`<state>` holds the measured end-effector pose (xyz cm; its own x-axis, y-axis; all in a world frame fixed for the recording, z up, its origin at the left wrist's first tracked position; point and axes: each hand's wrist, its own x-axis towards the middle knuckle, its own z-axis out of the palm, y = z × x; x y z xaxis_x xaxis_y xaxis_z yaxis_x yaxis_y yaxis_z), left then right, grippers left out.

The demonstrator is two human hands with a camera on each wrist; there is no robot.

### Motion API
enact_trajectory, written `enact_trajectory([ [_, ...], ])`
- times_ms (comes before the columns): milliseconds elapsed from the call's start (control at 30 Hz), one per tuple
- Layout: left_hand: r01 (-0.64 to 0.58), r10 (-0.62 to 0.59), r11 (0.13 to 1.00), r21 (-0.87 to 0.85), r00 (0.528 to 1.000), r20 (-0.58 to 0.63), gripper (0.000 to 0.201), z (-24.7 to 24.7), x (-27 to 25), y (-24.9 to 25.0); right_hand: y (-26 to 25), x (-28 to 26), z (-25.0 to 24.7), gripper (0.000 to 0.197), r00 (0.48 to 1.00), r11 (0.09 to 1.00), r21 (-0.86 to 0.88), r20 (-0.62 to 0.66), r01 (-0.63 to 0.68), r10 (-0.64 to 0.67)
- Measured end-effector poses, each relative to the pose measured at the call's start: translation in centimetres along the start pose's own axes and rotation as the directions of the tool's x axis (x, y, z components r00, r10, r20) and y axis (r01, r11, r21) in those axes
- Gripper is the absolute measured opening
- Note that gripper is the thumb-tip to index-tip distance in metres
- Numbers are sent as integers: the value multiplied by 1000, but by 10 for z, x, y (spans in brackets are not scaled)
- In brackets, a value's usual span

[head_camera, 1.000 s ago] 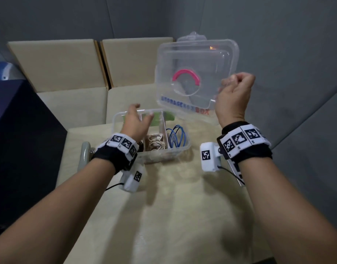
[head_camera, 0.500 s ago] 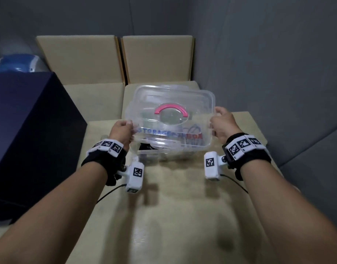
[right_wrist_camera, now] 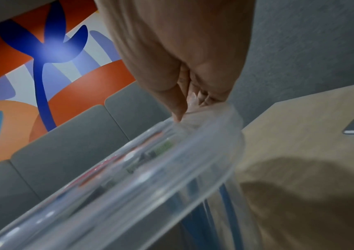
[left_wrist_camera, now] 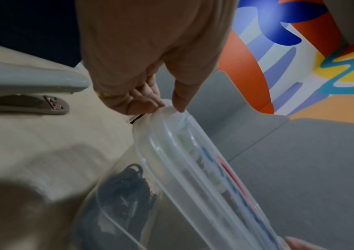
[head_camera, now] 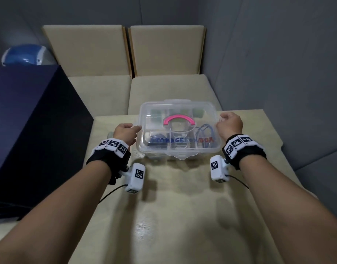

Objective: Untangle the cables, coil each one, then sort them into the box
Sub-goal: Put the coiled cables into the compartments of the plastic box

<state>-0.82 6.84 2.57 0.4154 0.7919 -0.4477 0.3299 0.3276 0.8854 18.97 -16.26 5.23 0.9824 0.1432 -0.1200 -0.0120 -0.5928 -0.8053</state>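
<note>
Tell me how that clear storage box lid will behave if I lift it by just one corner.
The lid looks thin and clear, so it would probably flex. Both the left hand and right hand pinch its edges, suggesting it is light. Smooth plastic may slip.

Both forearms reached forward side by side, each wrist wrapped in a black band with white coded tags. The left hand (head_camera: pixel 125 132) curled with thumb and fingertips pinched together in the left wrist view. The right hand (head_camera: pixel 230 123) curled likewise, thumb closed against its fingertips (right_wrist_camera: pixel 195 98).
</note>
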Motion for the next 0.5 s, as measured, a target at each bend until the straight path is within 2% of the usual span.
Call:
enact_trajectory([
  [167,-13,17,999,34,995,-95,42,4,8,2,1,6,4,36,999,999,14,13,-31,30],
  [367,44,-44,999,-15,998,-48,41,-2,13,7,0,13,4,40,993,995,2,68,-100,99],
  [500,62,-62,998,-7,996,-59,39,-3,13,10,1,15,3,39,990,995,4,96,-102,101],
])
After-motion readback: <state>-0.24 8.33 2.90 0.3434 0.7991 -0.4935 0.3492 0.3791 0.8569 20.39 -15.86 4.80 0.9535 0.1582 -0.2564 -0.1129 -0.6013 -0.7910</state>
